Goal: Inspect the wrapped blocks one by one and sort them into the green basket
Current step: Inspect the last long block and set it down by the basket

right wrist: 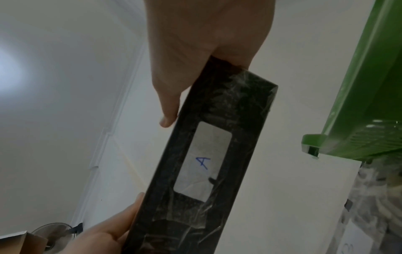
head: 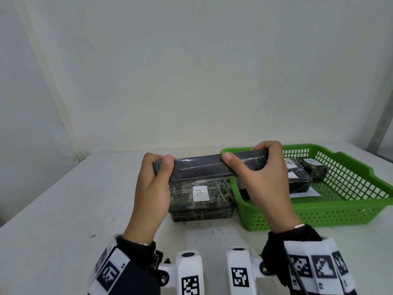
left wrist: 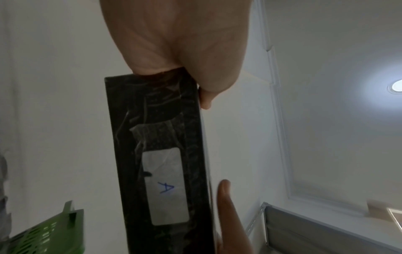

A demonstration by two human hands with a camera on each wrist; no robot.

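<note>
Head view: both hands hold one long black block wrapped in clear film [head: 209,168], lifted above the white desk [head: 63,209], plain side toward the camera. Left hand [head: 152,188] clamps its left end, right hand [head: 263,177] its right end, thumbs on the near face, fingers curled over the top. Under it, a stack of wrapped black blocks with a white paper "B" label [head: 200,192] sits on the desk, touching the green plastic lattice basket [head: 344,207]. The basket holds more wrapped blocks with "A" labels [head: 297,175]; the right hand hides part of them.

Left wrist view: shows the held block's far face, hidden from the head camera: white label with a blue "A" [left wrist: 166,186]. Basket corner at lower left.

Right wrist view: same "A" label; basket rim at right, "B" stack below it, blurred. A fan [right wrist: 53,231] at bottom left.
</note>
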